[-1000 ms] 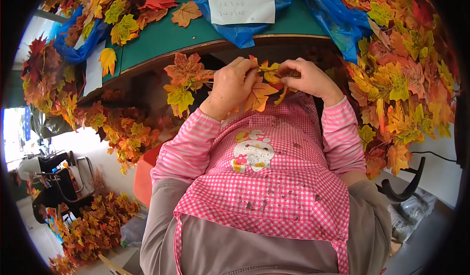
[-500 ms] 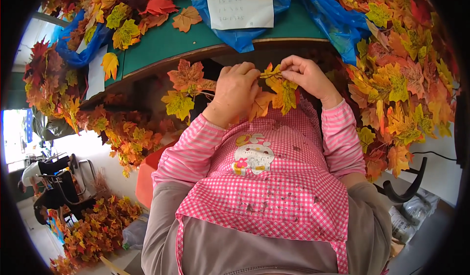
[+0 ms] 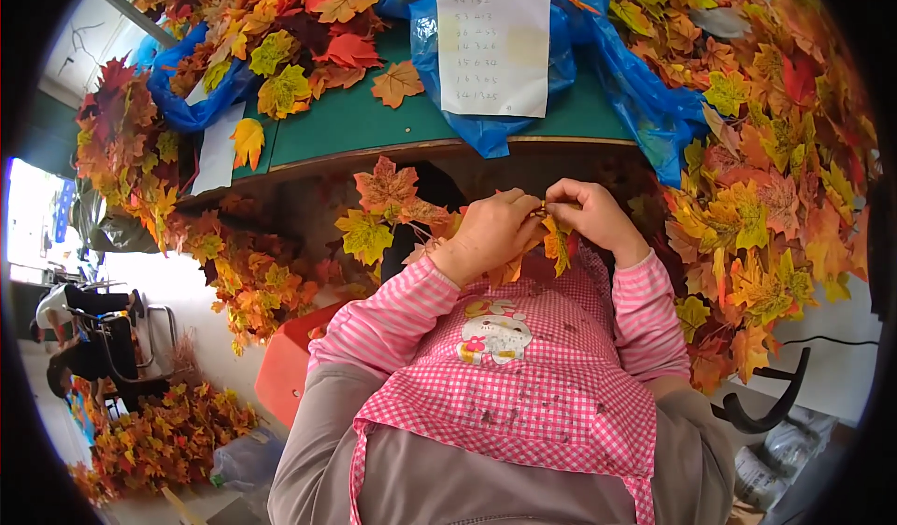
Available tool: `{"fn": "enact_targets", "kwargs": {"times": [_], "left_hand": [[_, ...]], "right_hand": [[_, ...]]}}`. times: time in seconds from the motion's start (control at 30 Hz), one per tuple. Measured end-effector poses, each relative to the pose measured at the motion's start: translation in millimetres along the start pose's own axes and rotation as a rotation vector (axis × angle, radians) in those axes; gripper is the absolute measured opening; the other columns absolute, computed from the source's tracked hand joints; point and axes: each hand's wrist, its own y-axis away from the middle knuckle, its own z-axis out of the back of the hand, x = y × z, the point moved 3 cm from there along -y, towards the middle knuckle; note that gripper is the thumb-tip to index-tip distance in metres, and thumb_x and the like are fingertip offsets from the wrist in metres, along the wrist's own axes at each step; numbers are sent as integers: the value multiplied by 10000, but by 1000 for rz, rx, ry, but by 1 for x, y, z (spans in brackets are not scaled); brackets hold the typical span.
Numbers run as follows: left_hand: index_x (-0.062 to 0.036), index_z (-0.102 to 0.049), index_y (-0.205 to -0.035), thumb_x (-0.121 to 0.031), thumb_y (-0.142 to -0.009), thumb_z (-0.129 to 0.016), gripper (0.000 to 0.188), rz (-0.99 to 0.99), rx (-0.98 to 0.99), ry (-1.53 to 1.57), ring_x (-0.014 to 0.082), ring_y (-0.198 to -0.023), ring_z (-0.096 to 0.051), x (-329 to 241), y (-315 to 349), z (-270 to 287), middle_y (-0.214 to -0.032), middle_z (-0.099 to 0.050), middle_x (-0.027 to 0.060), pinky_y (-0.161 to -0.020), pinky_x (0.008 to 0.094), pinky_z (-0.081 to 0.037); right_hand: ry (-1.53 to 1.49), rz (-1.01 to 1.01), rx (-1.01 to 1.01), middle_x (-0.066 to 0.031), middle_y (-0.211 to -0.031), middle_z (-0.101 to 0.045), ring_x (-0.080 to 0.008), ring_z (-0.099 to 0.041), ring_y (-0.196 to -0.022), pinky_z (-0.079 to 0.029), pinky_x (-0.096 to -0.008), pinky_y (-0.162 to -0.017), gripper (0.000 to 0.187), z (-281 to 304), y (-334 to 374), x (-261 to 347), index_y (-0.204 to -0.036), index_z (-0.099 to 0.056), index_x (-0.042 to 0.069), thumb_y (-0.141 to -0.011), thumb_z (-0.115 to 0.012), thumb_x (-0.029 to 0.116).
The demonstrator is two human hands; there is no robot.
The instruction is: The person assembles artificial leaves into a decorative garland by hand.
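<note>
My left hand is closed around the stem of an artificial maple leaf garland, whose orange and yellow leaves stick out on the left past my wrist. My right hand pinches close beside it, fingertips almost meeting the left ones. Between the hands a yellow maple leaf hangs down, partly covered by my fingers. The thin stem at the fingertips is mostly hidden. Both hands are above my pink checked apron, just in front of the table edge.
A green table curves ahead, bearing a handwritten sheet on blue plastic bags. Piles of autumn leaves spill down at the right. At left are a red stool, a leaf heap and another person.
My hands have drawn closer together at the fingertips, and the yellow leaf between them has turned edge-on. The view has shifted, so the table and sheet sit lower in the picture.
</note>
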Motion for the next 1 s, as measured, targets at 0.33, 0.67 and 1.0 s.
{"fn": "enact_targets", "kwargs": {"times": [0.33, 0.67, 1.0], "left_hand": [[-100, -677, -849, -235, -762, -678, 160, 99, 155, 65, 320, -691, -652, 33, 16, -21, -748, -659, 143, -572, 420, -496], [-5, -635, -932, -217, -949, -560, 225, 818, 103, 1059, 87, -550, -538, 49, 15, -18, -644, -548, -6, -495, 215, -436], [-22, -639, -928, -212, -948, -553, 210, 809, 25, 1158, 87, -559, -539, 55, 24, -28, -662, -561, -6, -533, 227, -451]], "right_hand": [[-488, 93, 20, -45, -998, -639, -111, -606, -839, -475, -234, -776, 430, -5, -1, 13, -1241, -493, 20, -956, -537, 339], [-241, 102, -427, -34, -970, -653, -107, -594, -901, -463, -245, -832, 205, 23, 0, -26, -1043, -625, -3, -961, -533, 160], [-9, 55, -293, -93, -749, -648, -172, -606, -690, -476, -302, -666, 219, -15, 6, -16, -918, -656, -29, -880, -637, 186]]}}
